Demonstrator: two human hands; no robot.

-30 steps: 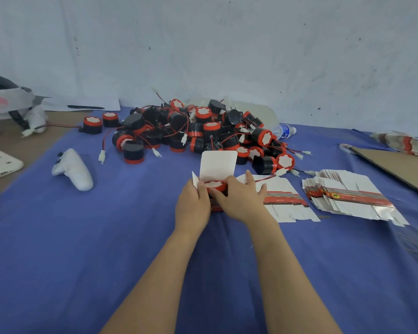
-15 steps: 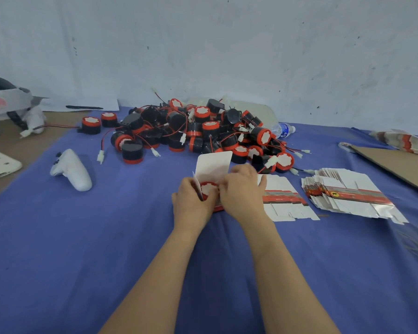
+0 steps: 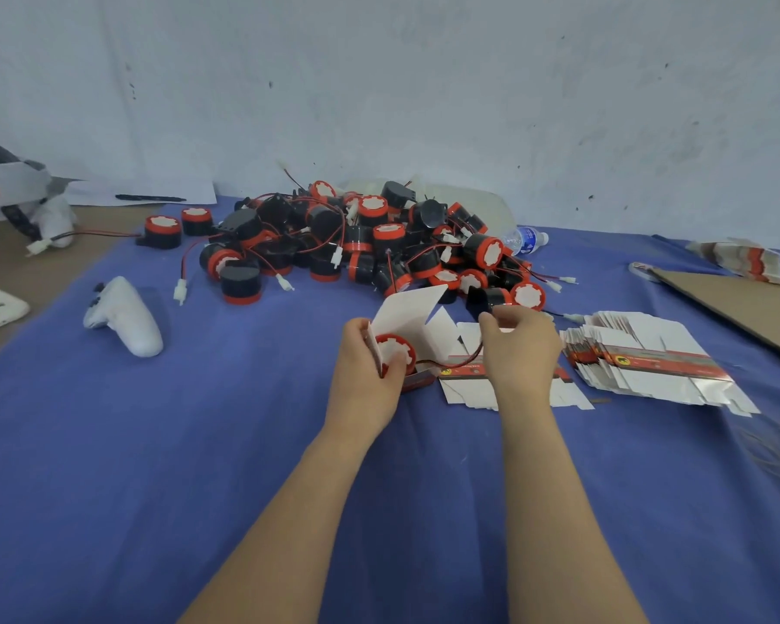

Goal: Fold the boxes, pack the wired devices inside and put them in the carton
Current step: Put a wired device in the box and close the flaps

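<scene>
- A blue cloth covers most of the table. Two bare forearms reach over its near part towards the middle.
- The left hand grips a small folded box from its left side. Its thumb lies on the red-rimmed device sitting in the box's open mouth, and the white lid flap stands up, tilted to the right.
- A thin red-and-black wire runs right from that device to the right hand. The curled fingers pinch the wire's far end, and the plug is hidden among them.
- Under the right hand, just beside the held box, lie a few flat box blanks, white with a red band.
- Just right of those, a fanned stack of flat boxes lies on the cloth.
- To the left, well apart from the hands, a white controller lies on the cloth.
- Beyond the hands is a heap of devices: black cylinders with red rims and white tops, their wires tangled. A few stray ones sit at its left end.
- A water bottle lies on its side at the heap's far right.
- At the right edge is a brown cardboard sheet, and beyond it a small bundle of flat boxes.
- At the far left a headset rests on the bare brown tabletop. Near it, against the wall, is a sheet of paper with a pen on it.
</scene>
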